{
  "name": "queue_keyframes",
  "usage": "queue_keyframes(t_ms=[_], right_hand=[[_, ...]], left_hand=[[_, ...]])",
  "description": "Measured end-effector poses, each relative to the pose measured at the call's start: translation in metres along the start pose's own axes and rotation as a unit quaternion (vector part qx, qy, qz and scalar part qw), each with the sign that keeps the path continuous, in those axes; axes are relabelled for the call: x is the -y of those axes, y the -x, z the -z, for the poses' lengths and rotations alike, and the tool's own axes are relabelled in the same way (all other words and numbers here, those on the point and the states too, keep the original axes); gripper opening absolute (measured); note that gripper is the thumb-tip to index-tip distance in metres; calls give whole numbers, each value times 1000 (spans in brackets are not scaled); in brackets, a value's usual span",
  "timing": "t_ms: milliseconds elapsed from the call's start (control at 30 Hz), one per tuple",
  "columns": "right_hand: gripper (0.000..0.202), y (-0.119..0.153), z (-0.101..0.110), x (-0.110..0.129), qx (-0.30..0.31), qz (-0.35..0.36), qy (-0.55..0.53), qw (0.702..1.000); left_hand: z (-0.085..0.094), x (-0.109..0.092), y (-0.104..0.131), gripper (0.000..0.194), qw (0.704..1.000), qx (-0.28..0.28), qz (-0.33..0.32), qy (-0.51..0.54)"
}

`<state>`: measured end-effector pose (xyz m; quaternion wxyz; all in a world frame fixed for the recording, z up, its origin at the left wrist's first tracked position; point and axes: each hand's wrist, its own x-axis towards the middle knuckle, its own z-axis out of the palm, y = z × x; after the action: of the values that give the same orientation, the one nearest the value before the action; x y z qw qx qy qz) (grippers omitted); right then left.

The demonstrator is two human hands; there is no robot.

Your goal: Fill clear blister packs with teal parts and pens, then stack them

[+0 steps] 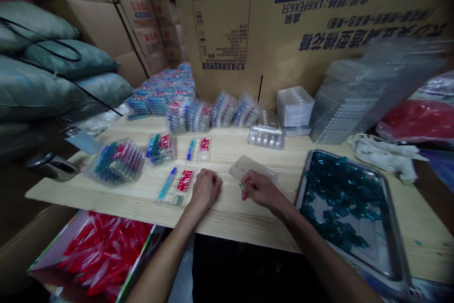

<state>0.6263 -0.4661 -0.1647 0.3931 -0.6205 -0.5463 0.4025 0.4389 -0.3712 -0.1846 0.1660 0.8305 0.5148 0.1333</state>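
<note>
My left hand (206, 188) rests on the wooden table with its fingers curled, beside a clear tray holding a blue pen (168, 184), a red patterned piece (185, 180) and a small striped block (178, 200). Whether those fingers hold anything is hidden. My right hand (257, 188) pinches a small green piece (241, 186) over the near side of an empty clear tray (244, 165). Behind my left hand lies another filled tray (204, 144).
A metal tray (393, 218) of dark green pieces stands at the right. Stacked filled trays (118, 161) sit at the left, clear stacks (294, 107) at the back. Below the left edge is a box of red items (106, 251). A steel cup (53, 166) stands far left.
</note>
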Motion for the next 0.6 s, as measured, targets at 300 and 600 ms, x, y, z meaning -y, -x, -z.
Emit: queue_keyframes(t_ms=[300, 600], right_hand=[[6, 1, -20, 5, -29, 62, 29, 997], [11, 1, -20, 6, -107, 8, 97, 989]], left_hand=[[1, -28, 19, 27, 863, 55, 89, 494], [3, -59, 30, 47, 758, 70, 151, 630]])
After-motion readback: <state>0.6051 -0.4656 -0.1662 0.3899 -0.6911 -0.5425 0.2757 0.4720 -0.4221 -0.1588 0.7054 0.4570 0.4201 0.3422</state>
